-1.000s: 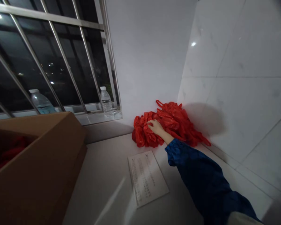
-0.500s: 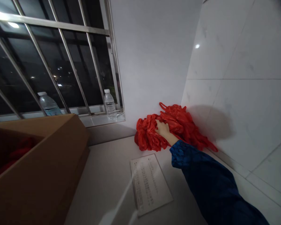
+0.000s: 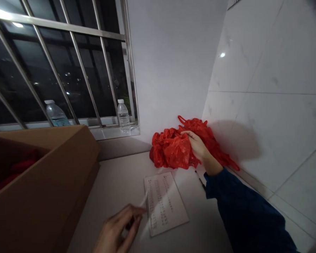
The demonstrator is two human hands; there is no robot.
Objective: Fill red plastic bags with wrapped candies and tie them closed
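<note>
Head cam count: 2 hands, both ours. Right hand (image 3: 199, 149) is shut on the red plastic bags (image 3: 171, 149), fingers wrapped over the bunch, with a dark blue sleeve (image 3: 242, 211) on that arm. Bags are 1 crumpled heap, and we can't count how many are in it. 1 handle loop sticks up at the top. Heap sits on the pale ledge (image 3: 113, 186) in the corner, against the white wall (image 3: 171, 70) and the tiled wall (image 3: 274, 133).

Left hand (image 3: 118, 228) is low in frame, fingers half curled into a narrow shape, tips just beside the left edge of the printed sheet (image 3: 164, 203). We can't tell if it holds anything.

1 printed sheet lies flat on the ledge, in front of the heap. 1 thin black pen-like item (image 3: 200, 181) lies between heap and sleeve, partly hidden. 1 open cardboard box (image 3: 42, 189) sits at left, with red stuff (image 3: 23, 168) inside. 2 clear water bottles (image 3: 123, 116) (image 3: 56, 114) stand by the barred window (image 3: 68, 63), the left one cut off by the box.
</note>
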